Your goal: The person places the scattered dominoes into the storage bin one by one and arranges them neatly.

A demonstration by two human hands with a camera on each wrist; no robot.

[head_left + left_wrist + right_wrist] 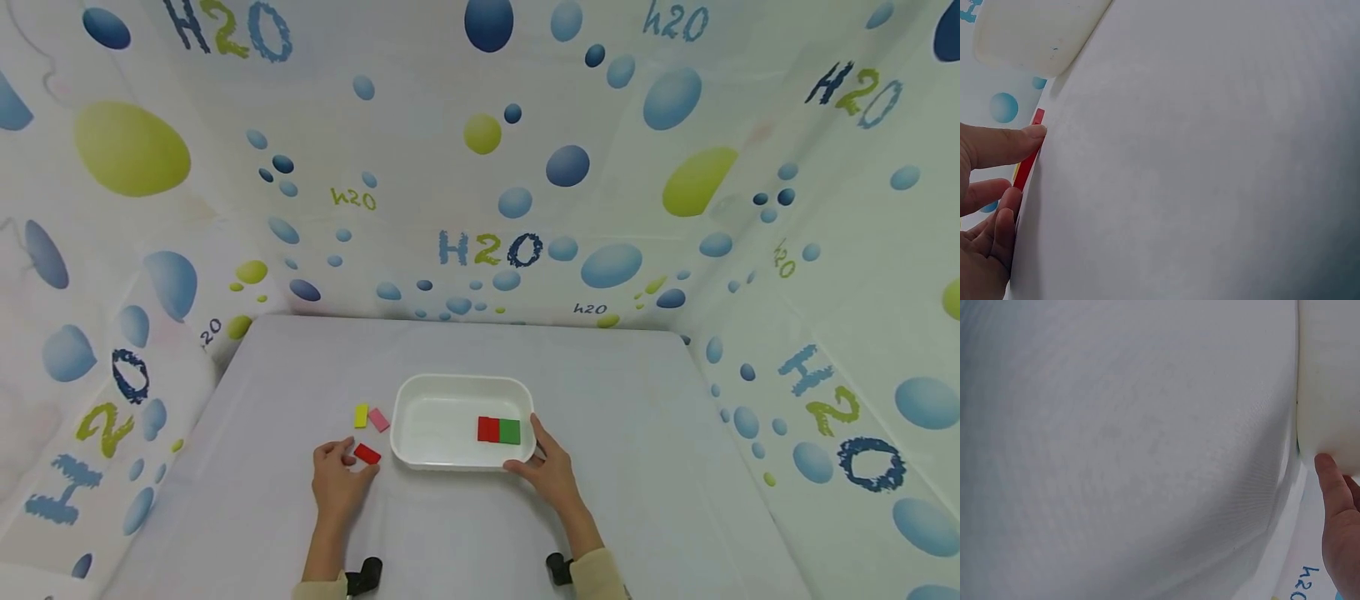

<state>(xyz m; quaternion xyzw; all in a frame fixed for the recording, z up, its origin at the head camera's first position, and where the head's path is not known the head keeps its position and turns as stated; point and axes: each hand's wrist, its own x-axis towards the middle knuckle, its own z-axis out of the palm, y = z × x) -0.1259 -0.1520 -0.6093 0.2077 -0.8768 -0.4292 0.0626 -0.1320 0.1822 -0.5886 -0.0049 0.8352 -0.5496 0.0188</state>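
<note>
My left hand (339, 482) is curled around a small red block (367, 453) on the table, left of the white tray. In the left wrist view the thumb (1035, 131) overlaps the block (1030, 164), and other fingertips meet its lower end. A yellow block (362, 416) and a pink block (378, 419) lie just beyond that hand. My right hand (551, 471) grips the near right corner of the white tray (442, 382), thumb on the front wall, fingers on the right side. Inside the tray's right part, red blocks (488, 429) sit against green ones (510, 431).
A white cloth covers the table (637, 417). Behind and beside it hang white curtains (420, 150) printed with blue and green spots and H2O lettering. Dark straps with cameras (365, 576) sit at both wrists.
</note>
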